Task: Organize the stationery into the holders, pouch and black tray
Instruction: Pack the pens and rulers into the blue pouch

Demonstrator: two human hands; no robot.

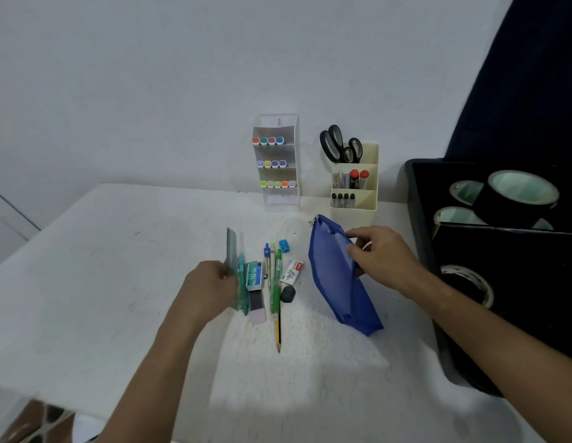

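Note:
A blue mesh pouch (337, 276) stands tilted on the white table, and my right hand (379, 251) grips its open upper edge. My left hand (211, 287) holds a grey metal ruler (232, 247) and a clear green ruler, both upright at the left of the pile. Between my hands lie a green staples box (254, 275), a pink-and-black eraser (258, 306), green pens (276, 282), a compass, a yellow pencil (278, 334), a blue sharpener (284, 245), a small white box (292, 271) and a dark round eraser (288, 294).
A white tiered holder (280, 193) with coloured markers and a cream holder (369, 203) with scissors and glue sticks stand against the wall. The black tray (428, 251) with several tape rolls fills the right side. The table's near edge runs at the bottom left.

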